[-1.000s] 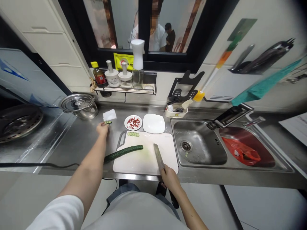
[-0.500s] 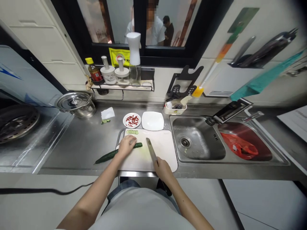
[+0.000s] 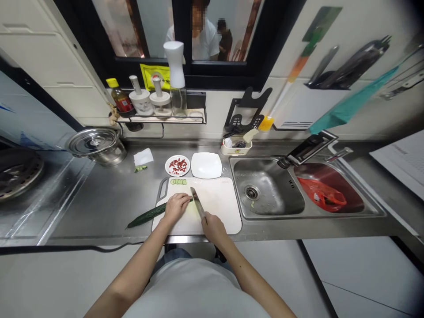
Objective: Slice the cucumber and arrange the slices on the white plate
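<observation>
A long dark green cucumber (image 3: 147, 216) lies across the left edge of the white cutting board (image 3: 218, 203). My left hand (image 3: 176, 206) is closed over it near its cut end, fingers bent on top. In my right hand (image 3: 213, 227) is a knife (image 3: 198, 202), its blade pointing away from me and close beside the cucumber's cut end; I cannot tell whether they touch. A short row of cucumber slices (image 3: 179, 181) rests at the board's upper left. Behind the board stand a plate of chopped red pieces (image 3: 178, 166) and a white plate (image 3: 206, 165).
To the right is a double sink (image 3: 268, 187) with a red plastic bag (image 3: 323, 195) in one basin. A lidded steel pot (image 3: 97, 145) stands at the back left. Above the counter, a rack (image 3: 162, 119) holds condiments. Green scraps (image 3: 141, 168) lie by a white paper (image 3: 143, 157).
My left hand has settled flatter over the cucumber, nearer its cut end. The knife has come left, up to that end. The whole view has shifted slightly.
</observation>
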Tool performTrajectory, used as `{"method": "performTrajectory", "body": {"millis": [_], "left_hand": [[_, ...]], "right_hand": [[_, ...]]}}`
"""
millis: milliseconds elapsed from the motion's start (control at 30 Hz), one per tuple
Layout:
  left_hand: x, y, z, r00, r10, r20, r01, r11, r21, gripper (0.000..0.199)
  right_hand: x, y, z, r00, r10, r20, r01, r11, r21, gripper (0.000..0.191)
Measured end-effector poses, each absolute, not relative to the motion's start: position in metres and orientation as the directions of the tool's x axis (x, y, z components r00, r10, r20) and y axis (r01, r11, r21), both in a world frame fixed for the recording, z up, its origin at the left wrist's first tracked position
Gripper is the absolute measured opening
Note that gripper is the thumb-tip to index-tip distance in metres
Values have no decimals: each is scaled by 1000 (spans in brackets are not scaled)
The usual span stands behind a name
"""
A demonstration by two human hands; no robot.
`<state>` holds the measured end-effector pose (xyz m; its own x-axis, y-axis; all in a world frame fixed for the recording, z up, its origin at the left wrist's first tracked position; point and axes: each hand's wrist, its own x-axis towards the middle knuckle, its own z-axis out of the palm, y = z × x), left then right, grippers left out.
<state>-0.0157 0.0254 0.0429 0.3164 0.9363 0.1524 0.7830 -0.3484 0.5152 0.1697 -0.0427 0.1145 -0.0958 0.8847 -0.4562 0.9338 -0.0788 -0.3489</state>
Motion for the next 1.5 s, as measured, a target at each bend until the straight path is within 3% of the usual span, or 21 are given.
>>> {"method": "performTrajectory", "body": {"millis": [867, 1267, 1500], "left_hand": [[-13, 18, 42, 315, 932, 179, 822, -362, 441, 27], [-14, 21, 34, 334, 892, 303, 780, -442, 442, 25], [-14, 20, 34, 337, 891, 304, 779, -445, 442, 25]], "right_hand": [[161, -53, 138, -109, 840, -532, 950, -69, -304, 32], [158, -47, 138, -99, 841, -532, 947, -85, -310, 32], [154, -43, 126, -101, 864, -493, 955, -54, -291, 31]]}}
